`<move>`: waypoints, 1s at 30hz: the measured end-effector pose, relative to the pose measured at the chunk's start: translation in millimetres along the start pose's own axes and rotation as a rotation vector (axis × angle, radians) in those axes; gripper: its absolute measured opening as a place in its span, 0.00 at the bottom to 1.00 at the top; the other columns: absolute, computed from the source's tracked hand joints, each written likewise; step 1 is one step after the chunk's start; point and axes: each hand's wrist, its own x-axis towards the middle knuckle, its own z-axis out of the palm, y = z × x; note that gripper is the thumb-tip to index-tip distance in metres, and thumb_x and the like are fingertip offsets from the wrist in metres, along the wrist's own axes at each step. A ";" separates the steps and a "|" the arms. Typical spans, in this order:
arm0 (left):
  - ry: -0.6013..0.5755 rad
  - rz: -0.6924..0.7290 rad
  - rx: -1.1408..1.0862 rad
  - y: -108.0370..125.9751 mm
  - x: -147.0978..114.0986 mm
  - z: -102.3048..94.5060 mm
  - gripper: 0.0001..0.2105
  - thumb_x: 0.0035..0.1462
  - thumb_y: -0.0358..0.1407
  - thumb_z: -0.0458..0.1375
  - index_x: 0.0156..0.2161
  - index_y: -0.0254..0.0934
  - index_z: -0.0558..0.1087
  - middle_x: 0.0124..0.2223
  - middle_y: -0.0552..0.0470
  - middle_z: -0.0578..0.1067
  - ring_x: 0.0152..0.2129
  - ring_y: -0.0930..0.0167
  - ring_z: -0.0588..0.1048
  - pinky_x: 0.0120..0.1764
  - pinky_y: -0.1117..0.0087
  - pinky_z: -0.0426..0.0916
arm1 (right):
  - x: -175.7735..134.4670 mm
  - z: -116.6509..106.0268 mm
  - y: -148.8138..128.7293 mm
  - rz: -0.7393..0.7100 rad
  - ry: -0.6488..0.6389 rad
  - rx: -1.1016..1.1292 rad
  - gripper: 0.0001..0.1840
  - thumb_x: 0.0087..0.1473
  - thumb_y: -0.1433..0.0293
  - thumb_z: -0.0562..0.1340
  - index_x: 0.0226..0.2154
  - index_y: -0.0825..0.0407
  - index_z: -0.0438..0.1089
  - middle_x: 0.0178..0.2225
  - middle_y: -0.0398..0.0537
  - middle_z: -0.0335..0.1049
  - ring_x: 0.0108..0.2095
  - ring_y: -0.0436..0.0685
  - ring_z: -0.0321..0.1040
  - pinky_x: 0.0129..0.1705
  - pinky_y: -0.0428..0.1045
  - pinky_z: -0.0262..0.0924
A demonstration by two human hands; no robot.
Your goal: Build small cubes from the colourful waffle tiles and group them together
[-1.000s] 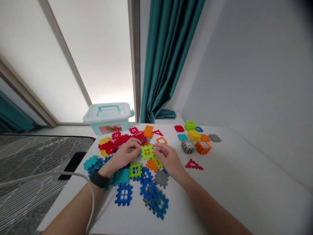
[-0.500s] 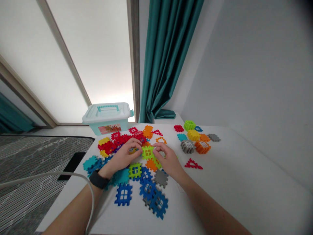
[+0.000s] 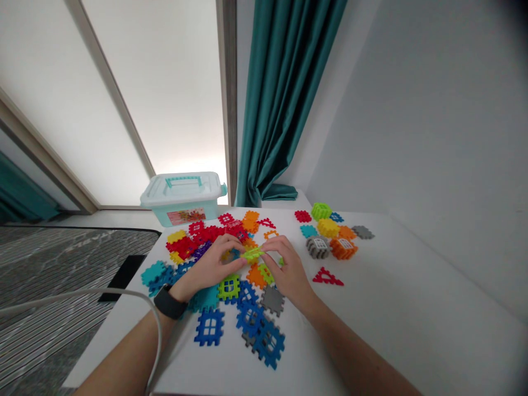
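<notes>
Ahead of me, pale panels (image 3: pixel 169 82) set in a brownish frame (image 3: pixel 229 110) glow brightest near the bottom. Beside them a teal curtain (image 3: pixel 284 99) hangs gathered. A plain grey wall (image 3: pixel 437 137) rises on my right, past the white surface (image 3: pixel 223 368); dark striped floor (image 3: pixel 45 346) spreads on the left.

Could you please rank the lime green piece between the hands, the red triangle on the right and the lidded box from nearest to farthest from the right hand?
1. Lime green piece: at the fingertips of the right hand.
2. Red triangle: to that hand's right.
3. Lidded box: at the back left.
</notes>
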 end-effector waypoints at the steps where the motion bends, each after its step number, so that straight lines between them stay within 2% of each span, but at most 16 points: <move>1: -0.004 0.002 0.003 0.1 -0.1 0.1 0.09 0.62 0.42 0.59 0.42 0.40 0.75 0.48 0.46 0.73 0.50 0.62 0.72 0.57 0.55 0.66 | -0.7 0.3 0.3 -0.010 0.001 -0.007 0.05 0.64 0.67 0.59 0.36 0.47 0.71 0.38 0.49 0.70 0.43 0.59 0.69 0.46 0.55 0.66; 8: -0.007 0.059 0.057 6.2 -0.7 -1.1 0.07 0.61 0.40 0.61 0.41 0.40 0.71 0.48 0.47 0.72 0.49 0.63 0.72 0.54 0.58 0.68 | -2.9 1.0 0.4 -0.050 -0.005 -0.020 0.05 0.63 0.69 0.58 0.36 0.47 0.70 0.40 0.49 0.70 0.44 0.59 0.69 0.47 0.56 0.67; 13: 0.172 0.174 0.266 7.2 -0.9 -0.9 0.12 0.55 0.39 0.64 0.41 0.39 0.68 0.48 0.45 0.70 0.47 0.61 0.70 0.51 0.57 0.68 | -2.3 1.2 -0.2 -0.058 -0.051 -0.033 0.07 0.61 0.73 0.58 0.40 0.46 0.69 0.44 0.50 0.70 0.48 0.59 0.69 0.51 0.58 0.67; 16: 0.244 0.269 0.440 6.6 -1.4 -2.0 0.16 0.52 0.40 0.66 0.43 0.38 0.68 0.51 0.42 0.69 0.49 0.57 0.69 0.51 0.54 0.67 | -2.2 0.8 1.1 -0.045 -0.103 -0.053 0.17 0.58 0.76 0.59 0.49 0.46 0.66 0.49 0.51 0.68 0.52 0.60 0.67 0.56 0.59 0.65; 20: 0.254 0.338 0.562 2.7 -2.3 -4.7 0.18 0.51 0.41 0.66 0.46 0.38 0.69 0.55 0.39 0.67 0.51 0.54 0.67 0.53 0.50 0.66 | -2.5 -1.7 4.2 -0.021 -0.157 -0.101 0.27 0.55 0.75 0.62 0.56 0.45 0.63 0.55 0.53 0.64 0.59 0.62 0.62 0.62 0.61 0.60; 30: 0.230 0.382 0.638 -4.0 -3.3 -6.6 0.19 0.54 0.42 0.66 0.47 0.37 0.70 0.55 0.38 0.66 0.52 0.54 0.67 0.54 0.50 0.66 | -3.1 -5.0 10.1 -0.042 -0.201 -0.233 0.27 0.56 0.68 0.66 0.57 0.44 0.62 0.60 0.56 0.59 0.62 0.66 0.57 0.64 0.66 0.58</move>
